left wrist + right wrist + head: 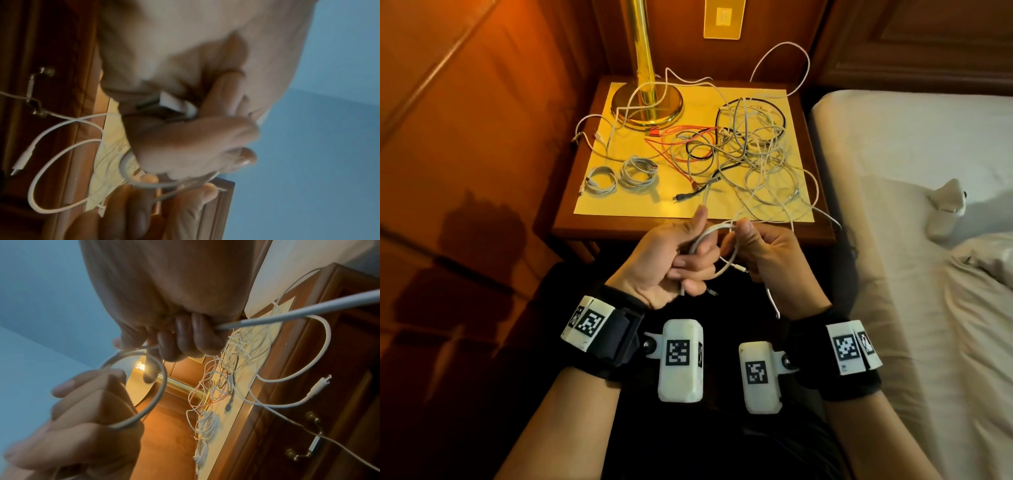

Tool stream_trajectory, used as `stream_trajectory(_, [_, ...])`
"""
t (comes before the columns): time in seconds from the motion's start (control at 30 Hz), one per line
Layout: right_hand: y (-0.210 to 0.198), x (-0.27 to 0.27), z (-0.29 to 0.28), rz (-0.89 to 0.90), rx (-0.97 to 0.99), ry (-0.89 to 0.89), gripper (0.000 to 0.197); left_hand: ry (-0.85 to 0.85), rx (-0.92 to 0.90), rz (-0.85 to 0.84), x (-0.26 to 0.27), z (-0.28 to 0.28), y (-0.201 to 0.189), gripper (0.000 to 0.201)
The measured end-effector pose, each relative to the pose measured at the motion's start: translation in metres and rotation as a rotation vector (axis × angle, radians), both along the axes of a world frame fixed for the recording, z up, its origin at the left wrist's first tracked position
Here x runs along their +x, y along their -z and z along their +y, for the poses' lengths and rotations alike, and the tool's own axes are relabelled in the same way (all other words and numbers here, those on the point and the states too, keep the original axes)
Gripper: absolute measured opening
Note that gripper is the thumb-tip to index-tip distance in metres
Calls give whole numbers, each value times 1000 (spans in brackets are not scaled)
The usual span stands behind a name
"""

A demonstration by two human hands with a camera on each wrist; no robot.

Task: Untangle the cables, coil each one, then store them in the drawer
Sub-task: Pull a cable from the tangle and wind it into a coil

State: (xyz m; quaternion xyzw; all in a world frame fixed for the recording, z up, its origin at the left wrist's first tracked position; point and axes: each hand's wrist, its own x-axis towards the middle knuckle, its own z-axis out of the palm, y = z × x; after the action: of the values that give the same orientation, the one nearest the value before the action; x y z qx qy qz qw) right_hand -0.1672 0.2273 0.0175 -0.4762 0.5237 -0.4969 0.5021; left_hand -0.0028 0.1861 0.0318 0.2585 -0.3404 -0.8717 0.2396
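From the head camera, the person sits in front of a small wooden night table (619, 228). The left hand (671, 260) has its fingers curled round a white cable (705, 236), thumb up. The right hand (763, 250) pinches the same cable, and a small loop hangs between the two hands, in front of the table's near edge. On the table's yellow mat (640, 205) lies a big messy pile of cables (750, 150), white, black and orange-red. Two coiled cables (619, 176) lie side by side near the left front corner. A gold lamp (647, 99) stands at the back. A bed (911, 164) is on the right.

From the left wrist camera, which is blurry, the left hand's fingers (185, 138) are bent round the white cable (41, 203). A plug (22, 159) hangs loose at one end.

From the right wrist camera, the right hand's fingers (195, 339) are closed tight on the white cable (160, 389), which makes a ring down to the left hand (82, 418). The drawer (337, 426) is below the table top, with its handle (308, 441) showing. I cannot tell if it is open.
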Motion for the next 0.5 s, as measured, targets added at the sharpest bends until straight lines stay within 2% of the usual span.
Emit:
stream_trajectory(0.07, [-1, 2, 1, 7, 5, 9, 42, -77, 4, -44, 1, -2, 2, 43])
stream_trajectory(0.2, [5, 1, -2, 13, 20, 121, 40, -238, -157, -256, -5, -2, 16, 30])
stream_trajectory(0.3, [8, 1, -6, 18, 47, 225, 41, -270, -264, -377, -11, 0, 24, 37])
stream_trajectory(0.43, [8, 4, -8, 10, 63, 210, 42, -360, -136, -336, -13, 1, 24, 40])
stream_trajectory(0.5, [7, 8, -6, -12, 69, 173, 39, -412, -139, -307, -12, 0, 22, 39])
